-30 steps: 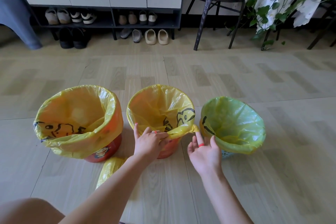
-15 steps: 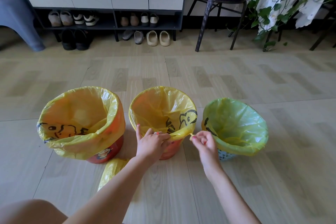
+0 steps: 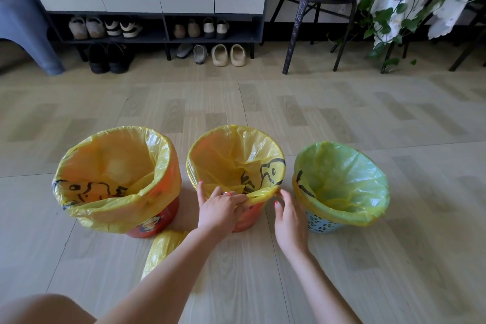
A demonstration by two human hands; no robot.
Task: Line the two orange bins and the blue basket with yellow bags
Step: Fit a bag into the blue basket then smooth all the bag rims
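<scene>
Two hands are held at the middle orange bin (image 3: 246, 221) on the floor. Its yellow bag (image 3: 231, 163) is pinched at the near rim by the left hand (image 3: 219, 209). The right hand (image 3: 289, 221) is kept beside it, fingers straight and together.

No legible text, brand, number or sign is to be found. Black cartoon line drawings are printed on the yellow bags: one on the middle bag (image 3: 271, 172), just above the left hand (image 3: 221, 208) and just beside the right hand (image 3: 289, 221), another on the left bag (image 3: 92, 189), well to the left of the left hand, and black strokes on the basket's bag (image 3: 302, 184), just right of the right hand. A cartoon emblem is seen on the left orange bin (image 3: 150, 225), but no lettering can be made out on it.
</scene>
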